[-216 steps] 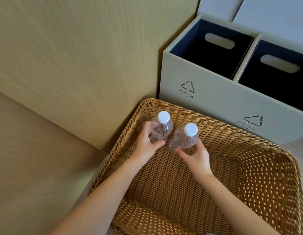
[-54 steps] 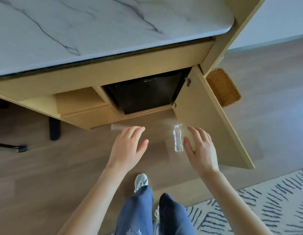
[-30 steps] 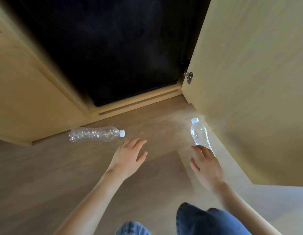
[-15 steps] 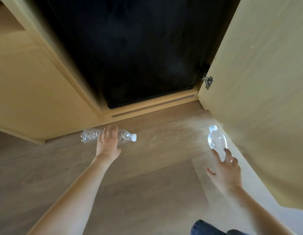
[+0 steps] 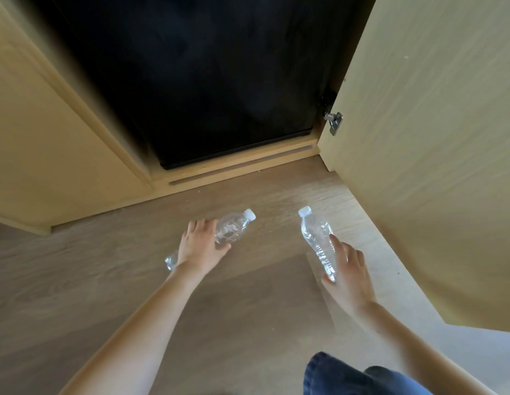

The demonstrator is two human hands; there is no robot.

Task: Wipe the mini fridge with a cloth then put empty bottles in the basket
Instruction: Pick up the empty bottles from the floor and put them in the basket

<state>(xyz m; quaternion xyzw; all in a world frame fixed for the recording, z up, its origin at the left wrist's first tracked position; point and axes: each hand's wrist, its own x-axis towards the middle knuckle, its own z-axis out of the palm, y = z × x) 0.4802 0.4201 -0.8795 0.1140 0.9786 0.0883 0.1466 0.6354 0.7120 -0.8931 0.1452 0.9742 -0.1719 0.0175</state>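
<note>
Pickup stage: left hand curls round 1st bottle, right hand clasps 2nd bottle, cap pointing away from it. Basket not in view, so drop-off prob. remains; wipe: can't tell.

Occlusions, crops:
left bottle mid-body under left hand; mini fridge flat black, seemingly no detail; cabinet door cropped right.
</note>
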